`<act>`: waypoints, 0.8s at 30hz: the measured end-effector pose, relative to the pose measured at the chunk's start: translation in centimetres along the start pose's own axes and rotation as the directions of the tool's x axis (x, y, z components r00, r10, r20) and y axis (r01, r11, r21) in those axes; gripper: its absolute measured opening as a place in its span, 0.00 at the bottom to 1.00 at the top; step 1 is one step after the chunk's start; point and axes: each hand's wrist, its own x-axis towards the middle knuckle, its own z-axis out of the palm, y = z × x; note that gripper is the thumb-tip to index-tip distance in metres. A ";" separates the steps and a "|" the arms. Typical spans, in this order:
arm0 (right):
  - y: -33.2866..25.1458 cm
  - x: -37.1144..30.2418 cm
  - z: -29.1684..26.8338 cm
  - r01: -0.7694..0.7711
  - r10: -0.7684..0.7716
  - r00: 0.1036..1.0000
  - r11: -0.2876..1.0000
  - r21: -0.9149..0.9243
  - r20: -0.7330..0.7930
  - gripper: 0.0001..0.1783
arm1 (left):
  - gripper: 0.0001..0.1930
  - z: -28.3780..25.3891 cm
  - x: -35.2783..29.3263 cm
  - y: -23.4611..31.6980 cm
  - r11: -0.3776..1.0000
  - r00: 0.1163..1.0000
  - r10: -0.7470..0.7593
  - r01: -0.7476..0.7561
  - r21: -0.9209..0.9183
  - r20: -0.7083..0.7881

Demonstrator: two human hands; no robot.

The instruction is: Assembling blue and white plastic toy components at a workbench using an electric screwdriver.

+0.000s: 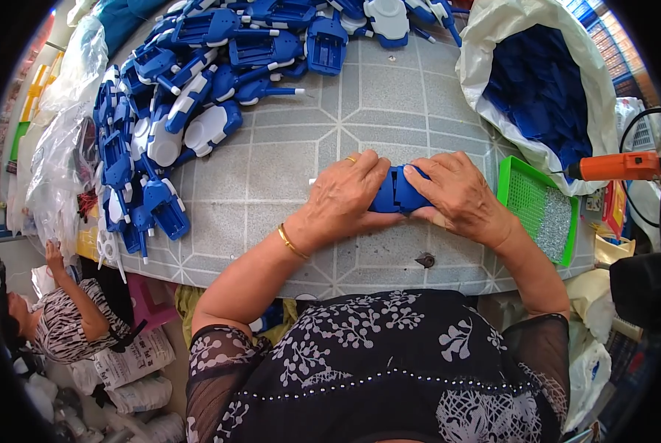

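Over the middle of the table, my left hand (344,188) grips a blue plastic device body (384,195), thumb along its near side. A small white tip sticks out to the left of that hand. From the other side my right hand (465,193) closes round a blue piece (410,195) at the body's right end, fingers and thumb pressed on it. A dark slot runs between the two blue surfaces. My fingers hide most of the device, so whether the right-hand piece is fully seated cannot be seen.
Blue-and-white devices with open battery compartments (264,49) lie heaped at the far left. At the far right a white sack (478,70) holds blue plastic pieces. A green tray (505,181) contains small metal parts beside an orange electric screwdriver (618,167). Another person (72,317) sits at lower left.
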 end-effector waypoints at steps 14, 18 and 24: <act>1.3 -0.9 1.0 0.048 -0.048 0.999 0.988 0.148 -0.002 0.36 | 0.39 -0.1 0.2 -0.3 0.999 0.999 -0.033 0.033 -0.035 0.002; 1.3 -0.3 0.9 0.027 -0.034 0.999 0.981 0.192 0.036 0.36 | 0.38 -0.1 0.2 -0.3 1.000 1.000 -0.008 0.008 -0.015 -0.002; 1.5 -1.1 1.4 -0.100 0.129 0.990 0.922 0.374 -0.054 0.37 | 0.38 0.1 0.4 -0.4 0.999 1.000 -0.005 0.005 -0.046 -0.008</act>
